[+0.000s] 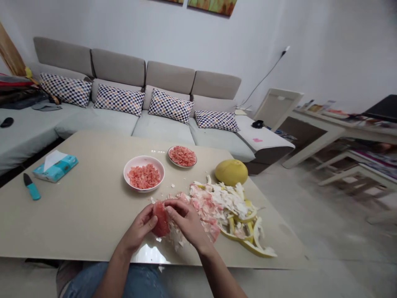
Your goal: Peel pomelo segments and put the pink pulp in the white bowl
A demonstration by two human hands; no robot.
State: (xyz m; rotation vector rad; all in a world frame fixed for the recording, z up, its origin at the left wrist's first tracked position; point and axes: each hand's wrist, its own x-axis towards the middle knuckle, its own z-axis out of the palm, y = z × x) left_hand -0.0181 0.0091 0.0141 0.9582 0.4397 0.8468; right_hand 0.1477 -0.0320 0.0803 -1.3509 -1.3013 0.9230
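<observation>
A red pomelo segment point(161, 219) is held upright over the near edge of the table. My left hand point(140, 229) grips it from the left, thumb on its face. My right hand point(185, 221) pinches at its upper right edge, fingers closed; whether a bit of membrane is between them is hidden. Just to the right lies a heap of pink and white peeled membrane point(211, 203). Beyond my hands stands a white bowl point(127, 175) of loose red pulp pieces, with a dark-rimmed plate point(186, 167) of similar pulp behind it.
A whole yellow pomelo point(231, 172) sits behind thick rind strips point(259, 244) at the table's right. On the left lie a tissue pack point(58, 167) and a teal-handled knife point(32, 188). A grey sofa point(167, 76) runs along the far side of the table point(77, 219).
</observation>
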